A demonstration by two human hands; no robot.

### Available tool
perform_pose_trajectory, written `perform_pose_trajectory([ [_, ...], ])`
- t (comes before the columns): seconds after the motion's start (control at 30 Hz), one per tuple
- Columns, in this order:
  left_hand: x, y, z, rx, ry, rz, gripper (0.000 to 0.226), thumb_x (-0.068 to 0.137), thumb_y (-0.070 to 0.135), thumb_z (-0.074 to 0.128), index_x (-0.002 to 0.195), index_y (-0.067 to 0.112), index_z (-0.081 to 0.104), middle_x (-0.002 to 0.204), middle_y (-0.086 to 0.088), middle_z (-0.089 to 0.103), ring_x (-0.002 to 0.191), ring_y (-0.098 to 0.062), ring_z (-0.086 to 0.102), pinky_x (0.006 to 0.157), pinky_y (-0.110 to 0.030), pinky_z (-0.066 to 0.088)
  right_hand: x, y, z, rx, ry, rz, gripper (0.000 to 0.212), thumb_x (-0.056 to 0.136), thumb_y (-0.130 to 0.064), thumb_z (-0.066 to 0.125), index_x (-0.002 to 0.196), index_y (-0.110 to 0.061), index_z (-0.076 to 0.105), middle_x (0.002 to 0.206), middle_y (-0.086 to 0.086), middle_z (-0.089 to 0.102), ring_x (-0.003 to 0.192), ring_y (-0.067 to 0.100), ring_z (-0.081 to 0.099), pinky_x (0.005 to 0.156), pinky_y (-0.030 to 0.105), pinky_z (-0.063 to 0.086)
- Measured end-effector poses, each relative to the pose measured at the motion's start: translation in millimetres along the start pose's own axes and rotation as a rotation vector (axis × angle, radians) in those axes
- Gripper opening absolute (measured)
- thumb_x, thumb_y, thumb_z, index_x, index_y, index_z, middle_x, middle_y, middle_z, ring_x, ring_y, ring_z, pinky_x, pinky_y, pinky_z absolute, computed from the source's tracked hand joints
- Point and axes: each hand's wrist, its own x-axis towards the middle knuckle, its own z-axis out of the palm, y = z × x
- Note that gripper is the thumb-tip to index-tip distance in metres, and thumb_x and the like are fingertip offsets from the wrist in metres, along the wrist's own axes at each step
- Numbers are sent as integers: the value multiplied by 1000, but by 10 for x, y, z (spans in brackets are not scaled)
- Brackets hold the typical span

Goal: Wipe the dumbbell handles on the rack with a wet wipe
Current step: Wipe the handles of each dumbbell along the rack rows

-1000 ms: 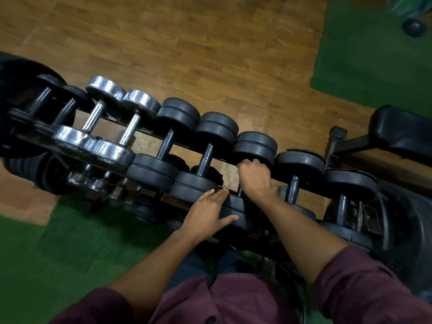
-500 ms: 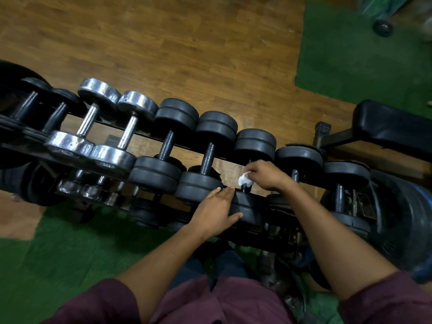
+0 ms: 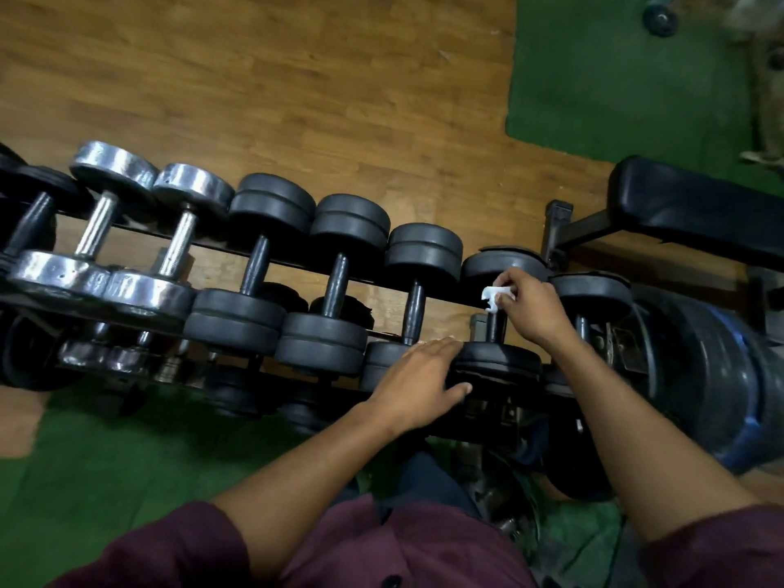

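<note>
In the head view, a dumbbell rack (image 3: 297, 265) is seen running across the frame from left to right, with a row of dumbbells laid across its upper rails. 2 chrome dumbbells (image 3: 140, 231) are placed toward the left end, and black rubber-plated ones fill the remainder of the row. A white wet wipe (image 3: 492, 297) is pinched in the curled fingers of the right hand (image 3: 530, 309), and it is held against the upper part of the handle (image 3: 493, 328) of the second black dumbbell from the right end. That handle is partly hidden by the wipe and the hand. The left hand (image 3: 418, 375) is laid flat, fingers straight and together, across the near plates of 2 neighbouring dumbbells: the one being wiped (image 3: 500, 358) and the one just to its left (image 3: 413, 307). Nothing is grasped by the left hand. Both forearms are bare, and maroon sleeves (image 3: 169, 549) are seen at the bottom edge. More dumbbells are visible on a lower tier, dimly lit. A wooden floor (image 3: 297, 99) lies beyond the rack, with a green mat (image 3: 615, 78) at the upper right and another (image 3: 106, 451) at the lower left. A black padded bench (image 3: 695, 205) stands at the right, near the end of the rack.
</note>
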Motion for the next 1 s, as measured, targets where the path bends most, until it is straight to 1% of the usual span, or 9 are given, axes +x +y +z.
perform_pose_trajectory([
  [0.17,294,293,187,5,-32,-118,77,99,49,60,158,10,30,164,-7,33,150,-23,31,119,-31,24,87,316,8,-320,-138,-157,23,96,-21,50,109,-31,66,112,4,62,95,30,63,76,42,55],
  [0.3,463,501,438,23,21,-264,82,95,55,61,155,6,34,157,-12,42,143,-27,40,117,-34,30,87,477,-62,-188,-369,-389,19,93,-23,64,108,-25,76,109,0,68,101,20,65,88,34,52],
  [0.4,553,594,539,13,50,-359,88,91,59,65,155,7,34,159,-12,40,145,-26,38,118,-35,32,120,584,-136,-97,-553,-443,21,94,-22,66,112,-26,76,107,-5,66,104,12,62,90,29,49],
  [0.53,572,621,554,9,68,-406,92,85,66,68,155,13,37,158,-6,43,144,-22,41,110,-36,40,212,720,-60,-47,-411,-408,33,101,-18,55,132,-24,65,105,0,47,97,15,50,82,21,37],
  [0.6,569,631,546,17,71,-422,94,84,66,69,155,14,36,158,-6,43,143,-23,43,109,-37,42,184,743,6,-61,-332,-446,32,100,-21,56,130,-24,65,103,0,44,94,19,52,79,26,39],
  [0.67,568,639,547,28,84,-435,92,83,67,70,152,15,40,154,-5,48,137,-24,49,103,-37,46,122,729,28,-100,-383,-537,29,98,-23,59,125,-24,69,101,0,46,96,23,55,81,32,45],
  [0.8,555,625,573,43,110,-435,89,81,69,70,149,18,43,147,-3,55,129,-26,56,96,-38,50,119,666,-57,-191,-552,-640,38,93,-9,60,127,-25,70,101,-2,55,105,19,58,84,21,39],
  [0.93,550,602,574,39,102,-430,94,81,72,67,154,19,39,154,-3,49,136,-25,51,103,-39,48,162,612,7,-208,-288,-504,29,98,-21,56,123,-27,70,110,1,54,99,26,63,84,34,53],
  [1.0,545,605,566,37,112,-422,93,81,71,68,152,18,41,152,-4,51,134,-25,52,102,-38,49,136,548,54,-262,-298,-526,27,99,-24,55,121,-27,71,108,1,52,95,26,63,78,35,52],
])
